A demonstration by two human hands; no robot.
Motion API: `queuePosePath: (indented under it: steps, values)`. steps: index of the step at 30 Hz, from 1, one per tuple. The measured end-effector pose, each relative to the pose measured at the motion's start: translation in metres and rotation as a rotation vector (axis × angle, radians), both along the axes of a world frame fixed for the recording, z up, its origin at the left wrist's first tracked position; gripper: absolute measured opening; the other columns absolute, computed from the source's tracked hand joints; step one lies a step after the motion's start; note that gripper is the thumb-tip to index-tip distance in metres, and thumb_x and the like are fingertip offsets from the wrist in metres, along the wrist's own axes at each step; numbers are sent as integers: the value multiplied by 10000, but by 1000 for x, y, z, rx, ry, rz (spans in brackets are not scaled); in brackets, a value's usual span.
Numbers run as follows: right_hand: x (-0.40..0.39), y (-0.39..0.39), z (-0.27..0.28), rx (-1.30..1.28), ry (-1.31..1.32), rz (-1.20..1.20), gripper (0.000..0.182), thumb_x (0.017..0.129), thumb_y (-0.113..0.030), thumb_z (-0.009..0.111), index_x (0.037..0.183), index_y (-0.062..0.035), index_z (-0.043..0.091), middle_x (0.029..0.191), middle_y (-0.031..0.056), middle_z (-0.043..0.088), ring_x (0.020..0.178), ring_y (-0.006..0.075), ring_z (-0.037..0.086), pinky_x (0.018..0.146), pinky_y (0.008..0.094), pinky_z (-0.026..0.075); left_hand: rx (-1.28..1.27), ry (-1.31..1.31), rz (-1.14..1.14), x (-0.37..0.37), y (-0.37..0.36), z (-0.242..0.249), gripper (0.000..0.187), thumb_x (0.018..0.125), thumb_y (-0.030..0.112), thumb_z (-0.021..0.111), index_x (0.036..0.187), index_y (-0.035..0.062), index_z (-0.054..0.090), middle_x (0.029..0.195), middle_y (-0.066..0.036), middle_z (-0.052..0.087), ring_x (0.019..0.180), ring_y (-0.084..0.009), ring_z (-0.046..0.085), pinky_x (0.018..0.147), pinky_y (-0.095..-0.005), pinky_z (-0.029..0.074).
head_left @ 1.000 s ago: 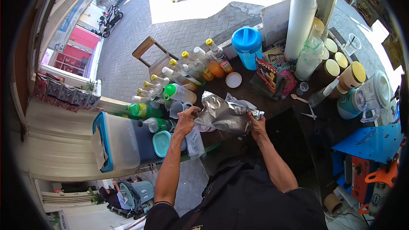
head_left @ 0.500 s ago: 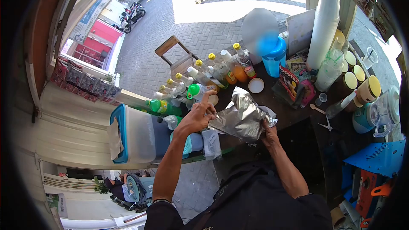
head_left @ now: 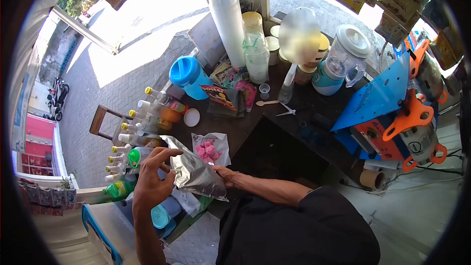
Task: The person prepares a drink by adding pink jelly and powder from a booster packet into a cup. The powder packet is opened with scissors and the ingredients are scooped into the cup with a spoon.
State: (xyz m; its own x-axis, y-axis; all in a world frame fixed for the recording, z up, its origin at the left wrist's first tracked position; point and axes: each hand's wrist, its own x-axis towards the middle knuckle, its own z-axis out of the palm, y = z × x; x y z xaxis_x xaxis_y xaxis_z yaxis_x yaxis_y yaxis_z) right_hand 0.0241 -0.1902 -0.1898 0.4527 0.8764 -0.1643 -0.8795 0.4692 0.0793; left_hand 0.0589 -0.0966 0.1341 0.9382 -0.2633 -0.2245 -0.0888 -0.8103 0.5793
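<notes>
A silver foil pouch (head_left: 200, 175) is tilted over the dark counter, gripped along its right side by my right hand (head_left: 225, 175). My left hand (head_left: 153, 179) is raised at the pouch's left edge, thumb and forefinger apart with nothing between them. Just beyond the pouch, pink lumps (head_left: 208, 151) lie on a white plastic bag (head_left: 223, 143). Behind my left hand stands a bottle with a green cap (head_left: 134, 157).
Yellow-capped bottles (head_left: 159, 99) line the left counter edge. Farther back are a blue pitcher (head_left: 189, 79), stacked plastic cups (head_left: 228, 34) and a blender (head_left: 338, 64). A wooden spoon (head_left: 267, 103) lies mid-counter. On the right stands a cup sealer (head_left: 378, 135) with orange handles.
The view has swung right. My left hand has let go of the pouch's edge and spread its fingers. The pink lumps on the white bag have come into sight beyond the pouch.
</notes>
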Motion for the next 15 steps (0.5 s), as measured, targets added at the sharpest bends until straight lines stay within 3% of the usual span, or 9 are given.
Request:
queuePosePath:
  steps: [2, 3, 10, 12, 15]
  values:
    - [-5, -3, -8, 125, -9, 16, 399, 932, -184, 572, 1280, 2, 514, 1159, 159, 634, 964, 253, 674, 862, 420, 571, 20, 1, -18, -1, -6, -4, 371, 674, -81, 571, 1008, 36, 683, 985, -114, 636, 726, -190, 599, 719, -299, 483]
    - [-6, -10, -2, 120, -35, 19, 404, 961, -235, 527, 1279, 11, 488, 1131, 168, 637, 911, 234, 686, 803, 383, 593, 10, 14, -40, -1, -4, -9, 252, 715, -58, 594, 932, 17, 698, 921, -109, 656, 750, -198, 622, 734, -299, 486]
    - [-10, -45, -26, 99, -110, -113, 344, 910, -131, 609, 1213, 20, 549, 1078, 147, 656, 893, 223, 688, 788, 365, 599, -205, 8, -153, 8, -17, -26, 129, 798, -39, 612, 907, -13, 676, 919, -108, 660, 866, -241, 652, 796, -323, 481]
    - [-5, -52, -39, -16, -212, -27, 337, 895, -132, 637, 1185, 26, 573, 1031, 130, 672, 848, 200, 694, 763, 343, 606, -158, 11, -213, 14, -30, -23, 158, 765, -65, 620, 901, -4, 672, 918, -102, 660, 892, -257, 647, 809, -331, 476]
    - [7, -65, -24, -59, -175, -43, 338, 899, -154, 640, 1173, 34, 578, 988, 115, 683, 799, 182, 698, 729, 310, 612, -43, -216, -337, 25, -34, -38, 201, 675, -68, 631, 849, 27, 670, 863, -91, 655, 846, -267, 631, 780, -350, 460]
